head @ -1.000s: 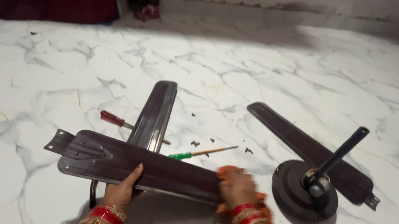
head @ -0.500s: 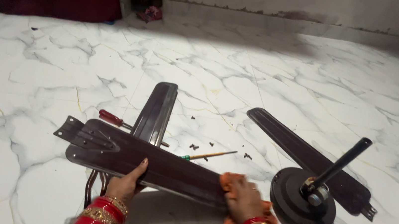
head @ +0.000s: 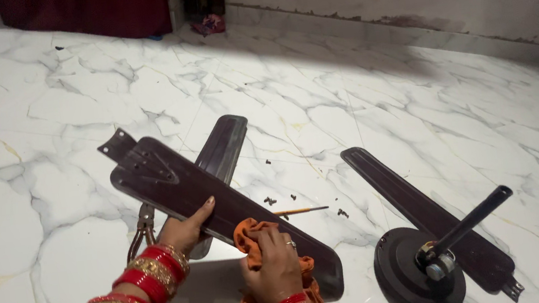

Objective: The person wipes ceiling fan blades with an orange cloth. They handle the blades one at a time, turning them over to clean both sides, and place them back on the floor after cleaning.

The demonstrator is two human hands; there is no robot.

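Note:
My left hand (head: 185, 230) grips the near edge of a dark brown fan blade (head: 179, 185), holding it tilted above the floor with its bracket end to the upper left. My right hand (head: 273, 263) presses an orange cloth (head: 249, 234) onto the blade's surface near its lower right end. Both wrists wear red and gold bangles. A second fan blade (head: 223, 146) lies on the floor partly under the held one. Pliers (head: 143, 228) lie beneath the held blade, next to my left hand.
A third fan blade (head: 418, 212) lies on the white marble floor at the right, with the round fan motor (head: 419, 280) and its down rod (head: 470, 220) resting on it. A thin tool (head: 301, 211) and small dark screws (head: 270, 201) lie between the blades. A wall runs along the back.
The held blade has lifted and shifted, now covering the red-handled screwdriver. My right hand has slid along the blade, and the orange cloth shows more from under it.

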